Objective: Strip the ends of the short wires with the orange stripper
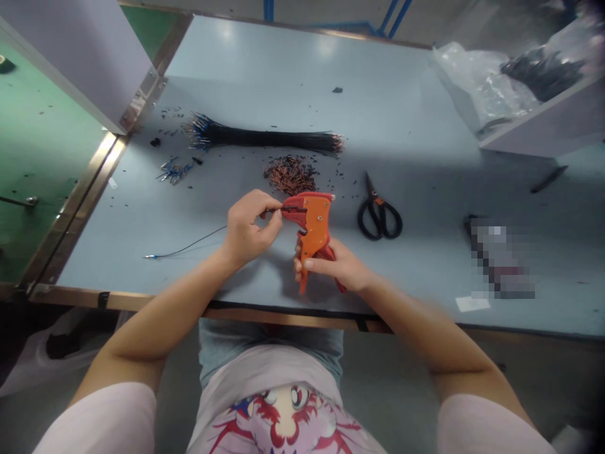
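Note:
My left hand [253,224] pinches a thin black wire [196,239] close to one end. That end reaches the jaws of an orange and red wire stripper [316,221]; whether it sits between the jaws or just at their mouth, I cannot tell. The wire's other end trails left over the table and carries a blue and silver terminal. Wrapped round the stripper's handles is my right hand [343,265], thumb across the orange grip. Just beyond the tool lies a heap of small copper-and-black offcuts [292,174].
A long bundle of black wires [269,137] lies behind the heap. Loose blue terminals [174,170] are at left, black-handled scissors [379,214] at right. A blurred-out object [503,258] and white paper [472,304] lie further right. Plastic bags [491,82] occupy the back right.

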A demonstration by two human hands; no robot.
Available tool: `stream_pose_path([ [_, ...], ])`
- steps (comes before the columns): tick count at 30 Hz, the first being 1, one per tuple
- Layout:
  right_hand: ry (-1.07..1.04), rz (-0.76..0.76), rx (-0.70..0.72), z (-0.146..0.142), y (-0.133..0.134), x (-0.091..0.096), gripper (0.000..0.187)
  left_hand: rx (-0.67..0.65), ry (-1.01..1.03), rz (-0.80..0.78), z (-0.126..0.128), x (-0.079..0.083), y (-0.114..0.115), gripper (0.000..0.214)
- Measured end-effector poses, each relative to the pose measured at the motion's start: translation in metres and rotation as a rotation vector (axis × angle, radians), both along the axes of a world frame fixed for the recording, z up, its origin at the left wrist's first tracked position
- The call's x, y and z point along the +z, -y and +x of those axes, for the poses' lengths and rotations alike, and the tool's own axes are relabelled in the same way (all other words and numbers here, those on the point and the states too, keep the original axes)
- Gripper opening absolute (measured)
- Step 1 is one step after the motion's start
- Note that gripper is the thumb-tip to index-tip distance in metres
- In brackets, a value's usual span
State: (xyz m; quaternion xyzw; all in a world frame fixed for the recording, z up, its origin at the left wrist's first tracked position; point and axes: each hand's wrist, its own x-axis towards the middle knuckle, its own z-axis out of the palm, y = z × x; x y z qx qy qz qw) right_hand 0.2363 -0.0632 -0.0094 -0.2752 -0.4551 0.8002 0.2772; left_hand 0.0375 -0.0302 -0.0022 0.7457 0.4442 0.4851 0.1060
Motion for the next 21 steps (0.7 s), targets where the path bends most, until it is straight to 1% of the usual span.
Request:
stream_pose_path([
  [7, 0.027, 0.033, -0.022, -0.0004, 0.0019, 0.0012, 0.027, -0.008, 0.002, 0.027, -0.0005, 0.0005, 0.0008, 0.009],
  [12, 0.039, 0.074, -0.018, 0.0007, 0.0025, -0.0011, 0.025, 0.015, -0.028, 0.037, -0.0005, 0.0005, 0.0015, 0.008],
  [17, 0.080, 0.086, -0.034, 0.0022, 0.0025, -0.0027, 0.026, 0.001, -0.015, 0.101, 0.0003, 0.0012, 0.0005, 0.008],
  [21, 0.091, 0.090, -0.031, 0.0031, 0.0031, -0.0027, 0.028, -0.014, -0.046, 0.139, -0.0003, 0.0018, -0.0009, 0.009],
])
